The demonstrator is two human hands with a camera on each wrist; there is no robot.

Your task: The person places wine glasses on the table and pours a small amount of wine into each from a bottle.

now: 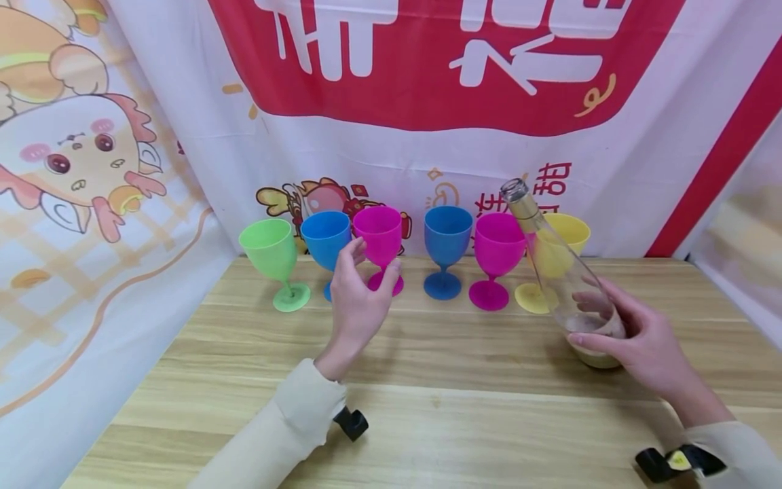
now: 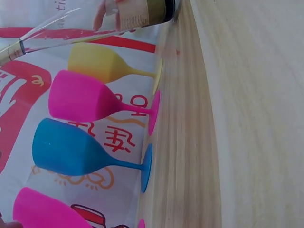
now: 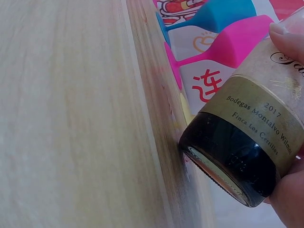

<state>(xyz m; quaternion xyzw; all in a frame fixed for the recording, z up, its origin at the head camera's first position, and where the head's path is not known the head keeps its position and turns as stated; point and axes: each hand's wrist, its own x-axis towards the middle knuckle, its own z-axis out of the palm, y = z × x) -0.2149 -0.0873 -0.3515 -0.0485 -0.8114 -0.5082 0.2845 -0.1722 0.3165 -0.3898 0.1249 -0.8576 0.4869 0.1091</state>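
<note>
Nearest: beige left sleeve (image 1: 287, 421) and right sleeve (image 1: 742, 448), with a black device at each wrist, the left device (image 1: 353, 424) and the right device (image 1: 662, 465). Beneath them runs the wood-grain table (image 1: 427, 421).

Right hand (image 1: 650, 346): holds the clear glass bottle (image 1: 574, 292) low on its body, thumb on the near side, fingers behind. Bottle is tilted, over the right part of the table, mouth up and toward the person's left. Right wrist view shows a tan label (image 3: 259, 118), legible in part ("2017", "Finca Los Cerrillos"), a dark band below it and some of the underside. Cannot tell whether the lower rim touches the table.

Left hand (image 1: 360, 292): thumb and fingers spread apart, just in front of the left magenta goblet (image 1: 379, 234). Contact cannot be told.

Beyond the hands: six goblets, upright, in a row. From the left: green goblet (image 1: 267, 244); left blue goblet (image 1: 325, 238), partly covered by the left hand; left magenta goblet; then, after a wider gap, right blue goblet (image 1: 448, 234), right magenta goblet (image 1: 497, 244) and yellow goblet (image 1: 568, 234), the last partly behind the bottle.

Farthest: white backdrop cloth (image 1: 391, 149) with a red panel, white characters and cartoon prints.
</note>
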